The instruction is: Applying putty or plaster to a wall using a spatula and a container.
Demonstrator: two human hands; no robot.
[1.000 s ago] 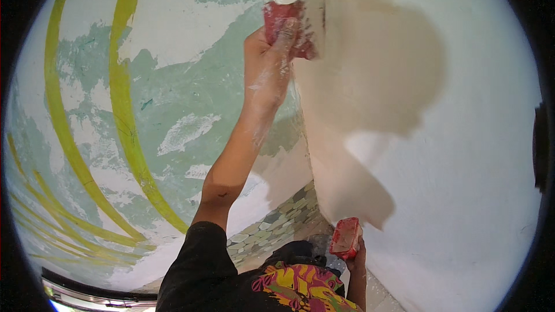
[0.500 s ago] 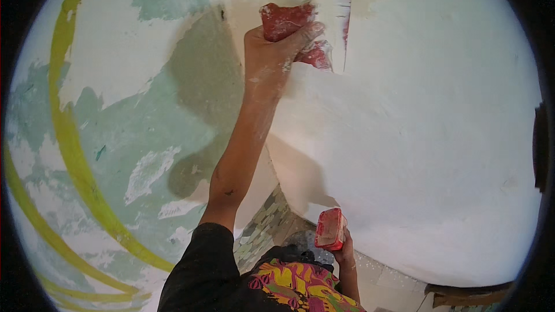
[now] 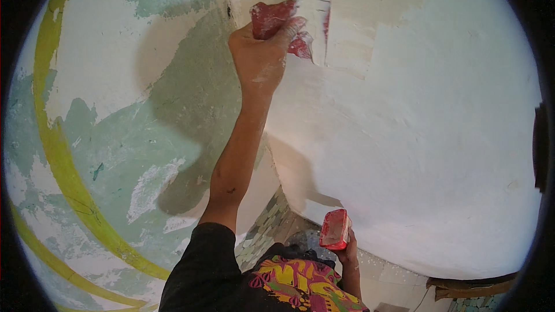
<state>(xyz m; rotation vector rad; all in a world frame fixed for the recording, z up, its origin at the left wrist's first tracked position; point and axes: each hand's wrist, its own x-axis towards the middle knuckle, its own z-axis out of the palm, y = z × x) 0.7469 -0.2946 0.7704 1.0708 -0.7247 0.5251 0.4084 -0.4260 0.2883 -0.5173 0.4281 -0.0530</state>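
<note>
With my left arm raised, my left hand (image 3: 261, 52) grips a red putty spreader (image 3: 274, 18), its thumb pressed on the face. White putty covers much of the spreader's broad right end, which is against the pale wall (image 3: 393, 127) just right of the corner. A smooth, cream-coloured strip of putty (image 3: 350, 49) shows beside the blade's edge. Low down near my body, my right hand (image 3: 350, 252) holds a small red rectangular tub (image 3: 335, 229) with residue inside. Most of the right hand's fingers are hidden behind the tub.
To the left, a green-and-white patchy wall (image 3: 115, 138) carries curved yellow-green bands (image 3: 75, 190). The corner between the walls runs down near my left forearm. Below are stone-patterned tiles (image 3: 269, 216) and a speckled floor (image 3: 393, 280). A brown ragged-edged piece (image 3: 474, 289) lies at the lower right.
My left hand and the spreader have moved left toward the corner, uncovering a smooth putty strip to the right of the blade. The tub has tilted slightly, showing more of its inside.
</note>
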